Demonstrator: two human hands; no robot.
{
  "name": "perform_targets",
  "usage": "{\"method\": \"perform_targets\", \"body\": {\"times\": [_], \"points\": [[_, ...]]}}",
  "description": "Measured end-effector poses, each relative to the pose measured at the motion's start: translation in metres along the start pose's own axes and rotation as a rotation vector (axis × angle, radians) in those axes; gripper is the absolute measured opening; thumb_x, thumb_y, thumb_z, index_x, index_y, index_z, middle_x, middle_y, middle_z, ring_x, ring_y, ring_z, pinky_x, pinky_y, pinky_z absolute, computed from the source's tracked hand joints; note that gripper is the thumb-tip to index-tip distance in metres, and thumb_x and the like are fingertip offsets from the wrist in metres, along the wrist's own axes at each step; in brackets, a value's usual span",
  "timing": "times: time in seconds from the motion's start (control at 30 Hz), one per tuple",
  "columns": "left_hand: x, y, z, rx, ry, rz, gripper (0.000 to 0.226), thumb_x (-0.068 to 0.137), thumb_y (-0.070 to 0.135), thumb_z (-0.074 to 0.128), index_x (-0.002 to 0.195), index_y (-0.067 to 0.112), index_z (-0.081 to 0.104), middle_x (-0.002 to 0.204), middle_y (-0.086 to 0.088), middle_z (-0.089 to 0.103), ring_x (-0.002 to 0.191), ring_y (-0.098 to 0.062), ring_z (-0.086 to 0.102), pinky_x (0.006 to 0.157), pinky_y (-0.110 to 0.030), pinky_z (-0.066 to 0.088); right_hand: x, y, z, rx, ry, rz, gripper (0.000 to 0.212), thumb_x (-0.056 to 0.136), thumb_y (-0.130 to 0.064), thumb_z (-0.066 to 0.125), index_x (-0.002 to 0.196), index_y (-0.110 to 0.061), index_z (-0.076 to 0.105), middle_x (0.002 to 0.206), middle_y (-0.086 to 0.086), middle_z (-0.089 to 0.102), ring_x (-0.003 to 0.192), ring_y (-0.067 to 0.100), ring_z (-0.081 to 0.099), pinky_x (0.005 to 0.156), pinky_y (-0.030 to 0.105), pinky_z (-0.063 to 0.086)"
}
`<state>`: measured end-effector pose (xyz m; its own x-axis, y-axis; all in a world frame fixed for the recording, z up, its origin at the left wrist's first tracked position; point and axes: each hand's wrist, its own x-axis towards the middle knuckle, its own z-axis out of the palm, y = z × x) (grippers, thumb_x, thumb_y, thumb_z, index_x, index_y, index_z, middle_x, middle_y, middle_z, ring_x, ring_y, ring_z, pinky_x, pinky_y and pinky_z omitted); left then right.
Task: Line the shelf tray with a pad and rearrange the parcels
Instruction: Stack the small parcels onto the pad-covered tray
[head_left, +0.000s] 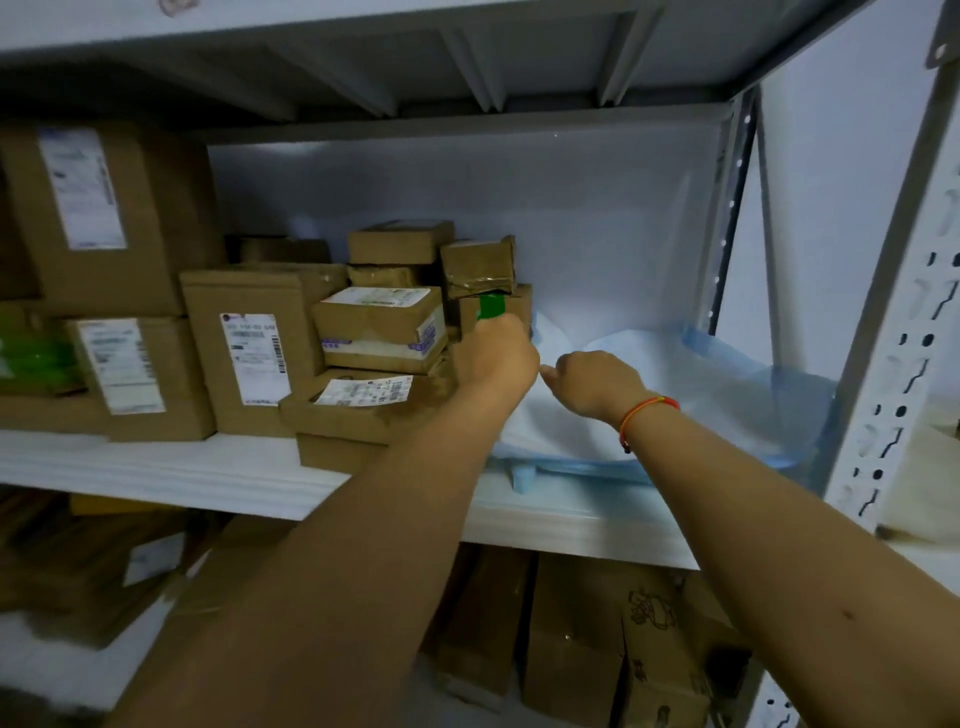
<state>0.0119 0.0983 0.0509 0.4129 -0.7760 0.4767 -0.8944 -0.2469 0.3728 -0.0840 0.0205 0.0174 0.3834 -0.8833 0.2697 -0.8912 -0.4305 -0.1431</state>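
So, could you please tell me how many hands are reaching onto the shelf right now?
2. The left hand is against the stacked cardboard parcels; the right hand, with a red wrist string, is on the white pad beside them. No others are in view.

Parcel storeroom / stockroom.
Grey slotted-steel rack against a plain white wall, shelf stacked with brown cardboard parcels carrying printed shipping labels with barcodes; more cartons on the level below.
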Motion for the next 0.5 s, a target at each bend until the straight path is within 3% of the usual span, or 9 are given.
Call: {"method": "perform_targets", "body": {"times": [0.1, 0.2, 0.37, 0.43, 0.5], "points": [[0.005, -0.025, -0.018, -0.110, 0.086, -0.071, 0.025, 0.094, 0.015, 0.046, 0.113, 0.008, 0.062, 0.116, -0.014, 0.064, 0.107, -0.032, 0.060, 0.081, -0.038, 0.047, -0.004, -0.031, 0.001, 0.115, -0.004, -0.043, 0.053, 0.103, -0.045, 0.027, 0.101, -0.006, 0.063, 0.114, 0.020, 0.064, 0.097, 0.032, 0.057, 0.081, 0.036, 0.042], [0.013, -0.056, -0.030, -0.251, 0.161, -0.200, 0.022, 0.096, 0.023, 0.047, 0.105, 0.012, 0.063, 0.103, -0.005, 0.064, 0.094, -0.024, 0.059, 0.077, -0.036, 0.050, -0.005, -0.055, 0.001, 0.249, -0.026, -0.046, 0.048, 0.103, -0.042, 0.031, 0.109, -0.007, 0.062, 0.112, 0.016, 0.064, 0.094, 0.029, 0.058, 0.081, 0.035, 0.044], [0.023, -0.120, -0.034, -0.305, 0.219, -0.350, 0.020, 0.090, 0.029, 0.054, 0.102, 0.016, 0.064, 0.109, -0.007, 0.063, 0.106, -0.028, 0.056, 0.091, -0.046, 0.049, -0.005, -0.089, 0.005, 0.382, -0.111, -0.009, 0.034, 0.102, -0.035, 0.036, 0.097, -0.010, 0.059, 0.094, 0.011, 0.059, 0.069, 0.018, 0.057, 0.073, 0.030, 0.053], [0.022, -0.136, -0.034, -0.260, 0.199, -0.391, 0.025, 0.090, 0.034, 0.054, 0.107, 0.017, 0.064, 0.115, -0.008, 0.062, 0.112, -0.029, 0.052, 0.095, -0.047, 0.046, -0.003, -0.103, 0.009, 0.410, -0.109, 0.001, 0.033, 0.101, -0.034, 0.039, 0.086, -0.012, 0.058, 0.092, 0.009, 0.061, 0.069, 0.018, 0.060, 0.065, 0.027, 0.053], [0.020, -0.146, -0.034, -0.226, 0.184, -0.420, 0.030, 0.090, 0.036, 0.053, 0.111, 0.016, 0.062, 0.121, -0.010, 0.059, 0.117, -0.031, 0.048, 0.096, -0.047, 0.042, -0.004, -0.116, 0.011, 0.437, -0.097, 0.058, 0.031, 0.100, -0.033, 0.042, 0.083, -0.012, 0.058, 0.093, 0.010, 0.063, 0.073, 0.021, 0.064, 0.067, 0.029, 0.056]]}}
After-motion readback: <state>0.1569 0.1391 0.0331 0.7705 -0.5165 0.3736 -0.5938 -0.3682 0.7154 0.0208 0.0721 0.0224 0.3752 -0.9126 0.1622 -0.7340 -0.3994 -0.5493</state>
